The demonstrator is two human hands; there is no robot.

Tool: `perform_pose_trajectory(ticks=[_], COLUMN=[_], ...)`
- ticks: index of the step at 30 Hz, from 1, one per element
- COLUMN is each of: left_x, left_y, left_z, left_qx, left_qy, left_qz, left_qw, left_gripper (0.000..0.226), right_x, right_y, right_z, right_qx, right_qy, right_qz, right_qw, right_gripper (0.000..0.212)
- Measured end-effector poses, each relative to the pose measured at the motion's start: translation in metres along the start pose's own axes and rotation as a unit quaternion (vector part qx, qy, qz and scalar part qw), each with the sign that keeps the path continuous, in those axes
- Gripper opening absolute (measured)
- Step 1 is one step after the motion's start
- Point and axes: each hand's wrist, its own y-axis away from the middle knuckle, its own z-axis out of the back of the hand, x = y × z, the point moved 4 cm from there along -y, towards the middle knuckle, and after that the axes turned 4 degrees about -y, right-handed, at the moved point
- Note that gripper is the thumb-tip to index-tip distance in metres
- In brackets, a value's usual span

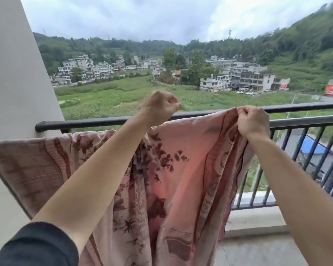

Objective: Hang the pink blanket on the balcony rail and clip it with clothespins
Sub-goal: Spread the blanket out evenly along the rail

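Note:
The pink blanket, patterned with dark red flowers, hangs in front of the black balcony rail. Its left part is draped over a lower bar at the left. My right hand is closed on the blanket's upper edge, bunched right at the rail. My left hand is raised just above the rail with its fingers curled shut; whether it grips the blanket's top edge below the wrist I cannot tell. No clothespins are in view.
A pale wall borders the rail on the left. To the right run the rail's black vertical bars above a concrete ledge. Beyond the rail lie green fields and buildings far below.

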Motion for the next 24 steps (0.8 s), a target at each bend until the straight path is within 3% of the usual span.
perform_pose_trajectory(ticks=[2, 3, 5, 9, 12, 14, 16, 17, 19, 21, 24], left_x=[0.009, 0.012, 0.009, -0.026, -0.063, -0.093, -0.118, -0.125, -0.123, -0.102, -0.058], left_y=[0.008, 0.012, 0.016, 0.0, -0.019, -0.031, -0.037, -0.038, -0.036, -0.028, -0.006], left_z=[-0.03, -0.043, -0.063, -0.085, -0.1, -0.106, -0.108, -0.11, -0.112, -0.112, -0.104], left_qx=[0.128, 0.152, 0.116, -0.003, -0.012, -0.037, -0.06, -0.062, -0.041, -0.007, 0.04], left_qy=[-0.023, -0.012, 0.043, 0.043, 0.051, 0.046, 0.056, 0.063, 0.071, 0.045, -0.028], left_qz=[0.027, 0.04, 0.056, 0.049, 0.028, -0.015, -0.044, -0.052, -0.06, -0.045, -0.004], left_qw=[0.991, 0.988, 0.991, 0.998, 0.998, 0.998, 0.996, 0.995, 0.995, 0.998, 0.999], left_gripper=[0.035, 0.03, 0.019, 0.015, 0.017, 0.016, 0.016, 0.016, 0.016, 0.02, 0.046], right_x=[-0.036, -0.052, -0.075, -0.09, -0.079, -0.065, -0.056, -0.056, -0.061, -0.076, -0.099], right_y=[-0.017, -0.023, -0.03, -0.028, -0.016, -0.009, -0.002, -0.001, -0.009, -0.026, -0.057], right_z=[0.034, 0.05, 0.072, 0.076, 0.063, 0.044, 0.025, 0.02, 0.027, 0.047, 0.067], right_qx=[-0.048, -0.071, -0.101, -0.101, -0.037, 0.07, 0.169, 0.175, 0.091, -0.01, -0.023], right_qy=[-0.002, -0.004, -0.011, 0.005, 0.076, 0.091, 0.122, 0.129, 0.114, 0.103, 0.156], right_qz=[-0.063, -0.087, -0.109, -0.088, -0.008, 0.066, 0.135, 0.163, 0.19, 0.141, 0.026], right_qw=[0.997, 0.994, 0.989, 0.991, 0.996, 0.991, 0.969, 0.962, 0.971, 0.985, 0.987], right_gripper=[0.036, 0.037, 0.037, 0.032, 0.044, 0.052, 0.047, 0.039, 0.027, 0.026, 0.03])
